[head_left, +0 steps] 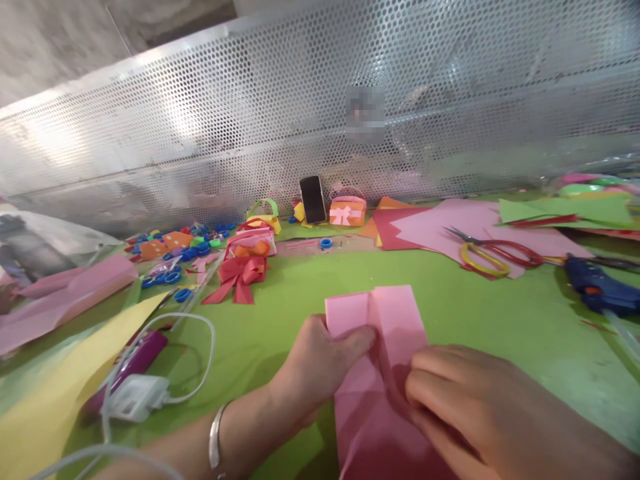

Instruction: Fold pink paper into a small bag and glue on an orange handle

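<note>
A folded pink paper sheet [395, 320] lies on the green table [500, 313] in front of me, its two flaps meeting along a centre crease. My left hand [320, 363], a metal bangle on its wrist, pinches the left flap with thumb and curled fingers. My right hand [475, 407] has its fingers bent together and presses on the lower right part of the same sheet. The near end of the paper is hidden under my hands.
Red and yellow scissors [493, 257] lie on pink sheets [460, 227] at the right, beside a blue glue gun [597, 287]. A phone [313, 199] leans on the perforated metal wall. A red bow [240, 277], paper baskets, blue caps, yellow paper and a white charger [135, 397] fill the left.
</note>
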### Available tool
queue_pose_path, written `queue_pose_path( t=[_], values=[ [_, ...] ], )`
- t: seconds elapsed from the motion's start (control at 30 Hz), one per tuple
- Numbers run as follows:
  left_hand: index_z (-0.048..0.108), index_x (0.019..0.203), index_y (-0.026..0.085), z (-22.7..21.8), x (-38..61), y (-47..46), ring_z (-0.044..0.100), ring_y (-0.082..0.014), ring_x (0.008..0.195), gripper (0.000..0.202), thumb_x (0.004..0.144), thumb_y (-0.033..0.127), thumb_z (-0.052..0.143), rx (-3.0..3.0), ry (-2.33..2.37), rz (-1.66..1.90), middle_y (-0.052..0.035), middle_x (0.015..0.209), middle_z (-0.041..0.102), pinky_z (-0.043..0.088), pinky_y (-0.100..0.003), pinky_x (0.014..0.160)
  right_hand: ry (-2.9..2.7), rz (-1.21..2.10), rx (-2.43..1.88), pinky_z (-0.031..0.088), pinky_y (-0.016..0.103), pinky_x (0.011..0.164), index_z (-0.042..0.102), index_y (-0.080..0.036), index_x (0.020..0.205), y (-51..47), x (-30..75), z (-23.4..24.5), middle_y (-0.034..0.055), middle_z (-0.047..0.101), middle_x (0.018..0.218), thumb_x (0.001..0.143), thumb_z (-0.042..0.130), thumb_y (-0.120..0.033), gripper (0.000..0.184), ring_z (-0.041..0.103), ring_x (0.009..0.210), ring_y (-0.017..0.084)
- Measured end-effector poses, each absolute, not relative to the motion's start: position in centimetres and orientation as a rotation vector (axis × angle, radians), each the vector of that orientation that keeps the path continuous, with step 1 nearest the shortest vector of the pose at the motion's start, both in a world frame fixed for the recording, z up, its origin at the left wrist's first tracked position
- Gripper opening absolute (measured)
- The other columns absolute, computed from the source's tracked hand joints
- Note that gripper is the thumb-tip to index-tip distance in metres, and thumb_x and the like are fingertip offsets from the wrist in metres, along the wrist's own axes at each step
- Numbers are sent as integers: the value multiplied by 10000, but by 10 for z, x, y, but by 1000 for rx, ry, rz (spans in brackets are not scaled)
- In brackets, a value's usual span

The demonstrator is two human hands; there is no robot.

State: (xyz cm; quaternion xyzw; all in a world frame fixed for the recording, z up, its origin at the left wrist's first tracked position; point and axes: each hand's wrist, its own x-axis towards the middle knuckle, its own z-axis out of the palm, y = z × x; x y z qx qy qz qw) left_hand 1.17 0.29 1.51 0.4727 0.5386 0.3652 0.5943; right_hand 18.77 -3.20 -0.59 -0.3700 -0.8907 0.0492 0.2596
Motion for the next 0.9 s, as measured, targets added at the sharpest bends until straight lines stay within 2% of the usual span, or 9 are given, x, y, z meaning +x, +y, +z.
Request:
queue_pose_path(
  t=[0.23, 0.37, 0.47, 0.57, 0.67, 0.73, 0.8, 0.9],
  values=[
    [719, 791, 115, 14, 9, 0, 572, -147, 692, 285, 661, 364, 766, 1085, 1137, 888, -48, 772, 688, 482, -256, 642, -2541, 319, -1174, 365, 262, 508, 589, -229, 658, -32, 189, 2, -10, 618, 679, 699, 574, -8, 225, 564, 571, 145],
    [727, 782, 112, 11, 12, 0, 595, -166, 712, 307, 582, 323, 829, 1091, 1100, 882, -63, 784, 703, 502, -283, 686, -2562, 305, -1168, 437, 279, 581, 653, -227, 717, -32, 185, 4, 9, 659, 716, 679, 575, -11, 233, 612, 624, 170],
    [711, 700, 111, 9, 17, -1, 569, -143, 634, 268, 501, 234, 842, 1071, 1127, 902, -44, 709, 682, 487, -256, 607, -2614, 392, -1294, 467, 309, 637, 698, -229, 775, -35, 179, 10, 31, 685, 757, 731, 554, -43, 239, 647, 683, 200],
    [676, 614, 108, 8, 21, -1, 521, -109, 547, 153, 520, 170, 781, 1055, 1246, 894, -21, 620, 637, 440, -226, 519, -2625, 695, -1459, 443, 314, 632, 696, -227, 705, -30, 178, 20, 35, 686, 752, 813, 543, -156, 201, 641, 693, 204],
    [694, 653, 102, 9, 21, -2, 551, -125, 567, 142, 552, 178, 758, 1045, 1236, 880, -38, 646, 652, 459, -240, 538, -2399, 958, -1491, 332, 273, 500, 603, -201, 580, -11, 192, 27, 8, 597, 595, 873, 492, -399, 371, 535, 555, 154],
    [721, 733, 101, 11, 19, -4, 591, -148, 614, 211, 553, 195, 777, 1013, 1191, 877, -54, 704, 682, 485, -256, 578, -2097, 888, -1518, 268, 270, 456, 564, -201, 580, 6, 206, 27, -10, 502, 529, 853, 463, -591, 487, 444, 505, 133],
    [723, 750, 105, 13, 17, -5, 600, -150, 621, 222, 558, 198, 787, 1002, 1183, 880, -52, 712, 688, 482, -251, 577, -1767, 904, -1465, 365, 268, 508, 628, -209, 713, 19, 218, 24, 6, 583, 650, 803, 505, -693, 507, 518, 613, 155],
    [722, 743, 109, 14, 16, -6, 600, -149, 627, 193, 582, 198, 782, 1031, 1191, 878, -50, 710, 687, 485, -251, 585, -1447, 1344, -1230, 513, 324, 733, 662, -211, 906, 26, 223, 19, 68, 680, 945, 791, 589, -667, 476, 626, 877, 205]
  ],
)
